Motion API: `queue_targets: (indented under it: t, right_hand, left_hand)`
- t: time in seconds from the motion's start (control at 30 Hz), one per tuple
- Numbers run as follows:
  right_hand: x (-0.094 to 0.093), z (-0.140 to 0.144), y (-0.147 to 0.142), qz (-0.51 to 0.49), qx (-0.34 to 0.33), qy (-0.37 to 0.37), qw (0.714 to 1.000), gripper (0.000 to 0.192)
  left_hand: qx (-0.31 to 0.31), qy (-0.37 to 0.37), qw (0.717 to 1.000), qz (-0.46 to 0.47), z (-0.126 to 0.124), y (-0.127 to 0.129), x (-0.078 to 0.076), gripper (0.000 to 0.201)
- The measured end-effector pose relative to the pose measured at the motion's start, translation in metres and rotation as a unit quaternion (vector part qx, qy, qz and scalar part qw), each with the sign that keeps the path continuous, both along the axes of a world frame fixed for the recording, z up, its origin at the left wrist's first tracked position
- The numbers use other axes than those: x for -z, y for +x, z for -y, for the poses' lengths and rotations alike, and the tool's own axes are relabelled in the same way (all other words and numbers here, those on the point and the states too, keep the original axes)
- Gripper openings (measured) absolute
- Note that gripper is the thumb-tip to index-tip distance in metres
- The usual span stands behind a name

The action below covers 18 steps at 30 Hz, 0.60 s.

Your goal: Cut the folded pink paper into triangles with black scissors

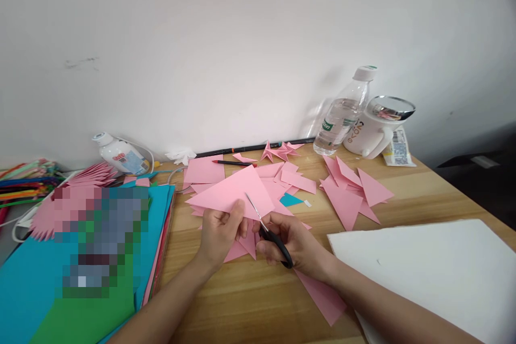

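My left hand (222, 231) pinches the lower edge of a folded piece of pink paper (231, 188), thumb on top. In my right hand (292, 242) is a pair of black-handled scissors (278, 244), with the fingers closed round the handles. A scissor blade lies across the right part of the pink paper, pointing up and left. Beneath and behind both hands lie several pink paper scraps (298, 181). A blue paper scrap (291, 200) sits just beyond my right hand.
Pink triangles (342, 201) lie to the right, before a water bottle (341, 118) and a white mug (368, 131). A white board (435, 274) covers the near right. Coloured sheets (36, 274) are stacked at left, with a white bottle (121, 155) behind. A pen (231, 163) rests near the wall.
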State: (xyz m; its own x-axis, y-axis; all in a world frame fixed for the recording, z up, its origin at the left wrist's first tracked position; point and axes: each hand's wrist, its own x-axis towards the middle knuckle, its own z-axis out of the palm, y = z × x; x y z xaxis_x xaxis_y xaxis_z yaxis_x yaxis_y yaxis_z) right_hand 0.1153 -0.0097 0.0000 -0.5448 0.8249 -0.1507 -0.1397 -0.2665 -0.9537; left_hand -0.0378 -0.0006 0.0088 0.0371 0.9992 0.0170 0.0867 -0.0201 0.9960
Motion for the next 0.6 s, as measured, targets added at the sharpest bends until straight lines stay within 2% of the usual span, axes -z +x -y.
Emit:
queue_targets:
  t: [0.4,0.6]
  right_hand:
    - [0.0018,0.0007,-0.0002,-0.008,0.012,-0.008,1.0,0.031]
    - [-0.0021,-0.0023,-0.0011,0.007,0.023,-0.012,1.0,0.037]
  left_hand:
    - [0.002,-0.011,1.0,0.001,-0.0014,-0.0003,0.0001,0.046]
    - [-0.021,-0.021,1.0,0.008,-0.0045,-0.0043,-0.0038,0.045]
